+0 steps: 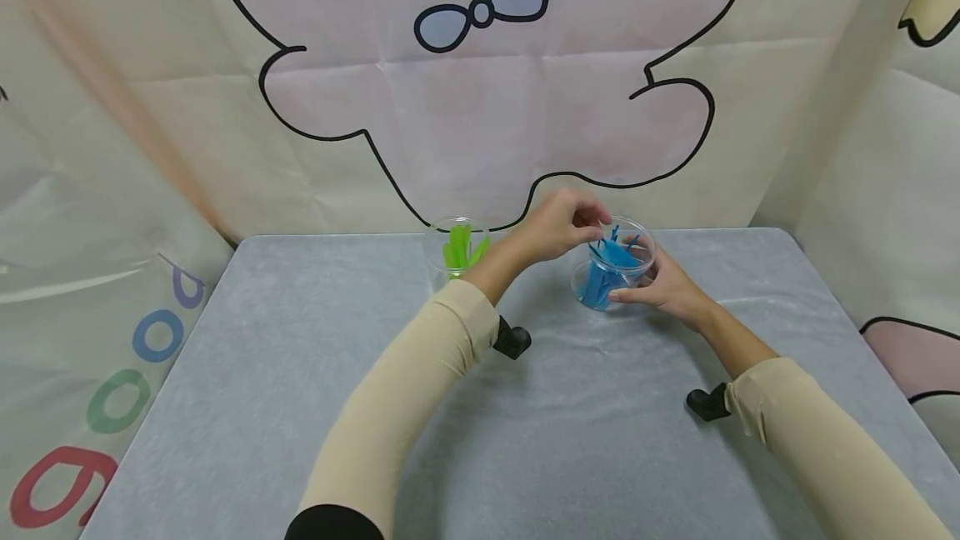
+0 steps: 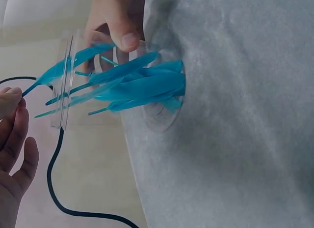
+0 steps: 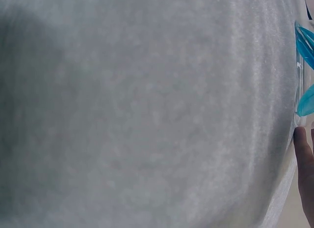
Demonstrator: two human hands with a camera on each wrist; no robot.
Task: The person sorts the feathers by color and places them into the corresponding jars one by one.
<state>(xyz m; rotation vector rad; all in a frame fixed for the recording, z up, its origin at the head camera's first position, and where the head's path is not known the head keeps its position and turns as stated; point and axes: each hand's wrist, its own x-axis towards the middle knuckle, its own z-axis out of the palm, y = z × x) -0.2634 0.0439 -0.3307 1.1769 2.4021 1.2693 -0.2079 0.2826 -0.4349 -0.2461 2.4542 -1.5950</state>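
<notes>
A clear plastic cup (image 1: 637, 273) with several blue feathers (image 1: 617, 255) in it is at the far side of the table, right of centre. My right hand (image 1: 667, 286) grips this cup from its right side, thumb in front. Over the rim, my left hand (image 2: 14, 149) pinches one blue feather (image 2: 56, 71) by its quill between thumb and fingertips. In the left wrist view that feather's vane still lies partly inside the cup. The right wrist view catches only some of the right hand's fingers (image 3: 305, 164) beside the cup's base.
Left of the arms, another clear cup (image 1: 433, 261) holds several bright green pieces (image 1: 459, 248), partly hidden by the left forearm. A grey cloth (image 1: 570, 440) covers the table. Printed hangings (image 1: 480, 123) rise behind its back edge and at both sides.
</notes>
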